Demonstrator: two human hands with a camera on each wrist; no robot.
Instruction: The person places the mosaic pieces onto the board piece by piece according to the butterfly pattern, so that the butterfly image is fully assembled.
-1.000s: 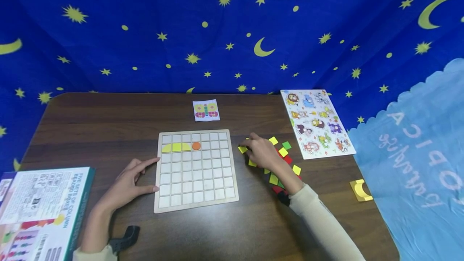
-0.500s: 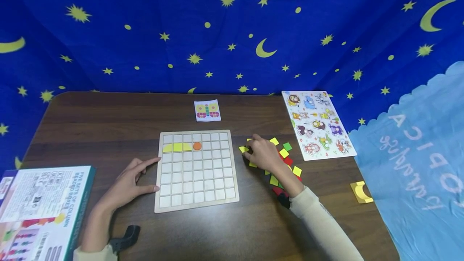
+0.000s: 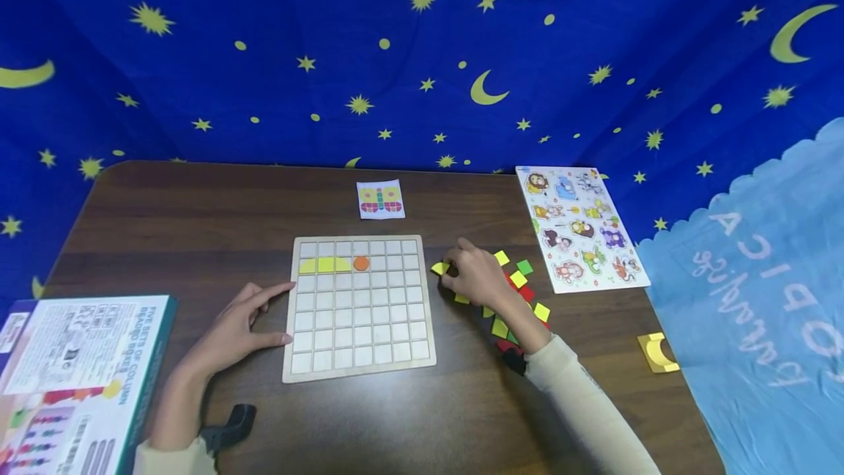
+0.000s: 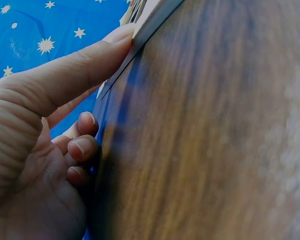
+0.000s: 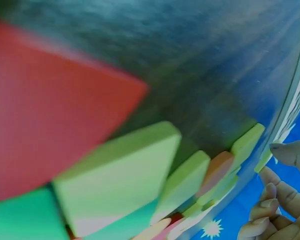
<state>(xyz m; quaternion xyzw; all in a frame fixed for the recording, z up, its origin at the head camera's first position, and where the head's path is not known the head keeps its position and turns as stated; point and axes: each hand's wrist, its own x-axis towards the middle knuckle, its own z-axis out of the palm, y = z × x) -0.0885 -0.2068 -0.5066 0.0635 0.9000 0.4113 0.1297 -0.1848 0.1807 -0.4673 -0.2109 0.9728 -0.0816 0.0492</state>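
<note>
My left hand (image 3: 231, 330) touches the left edge of a wooden grid board (image 3: 430, 358) with index fingertip and thumb; its other fingers curl loosely beneath. On the board's second row lie a yellow square (image 3: 326, 264) with a rounded-corner yellow piece on each side, and an orange disc (image 3: 361, 263). To the right of the board, my right hand (image 3: 476, 273) pinches a yellow tile (image 3: 439, 268) between thumb and index finger, low over the table. The right wrist view shows this yellow tile (image 5: 263, 160) edge-on. Under and beside that hand lie loose tiles (image 3: 500, 327) in yellow, green and red, partly hidden.
A butterfly pattern card (image 3: 380, 199) lies behind the board. An animal puzzle board (image 3: 580, 229) is at the back right, with a yellow cut-out piece (image 3: 657, 352) near the table's right edge. A large box (image 3: 86, 380) stands at the left front.
My right thumb and index finger have closed on the yellow tile and turned it slightly at the pile's left edge. The left hand stays at the board; the head view has shifted a little.
</note>
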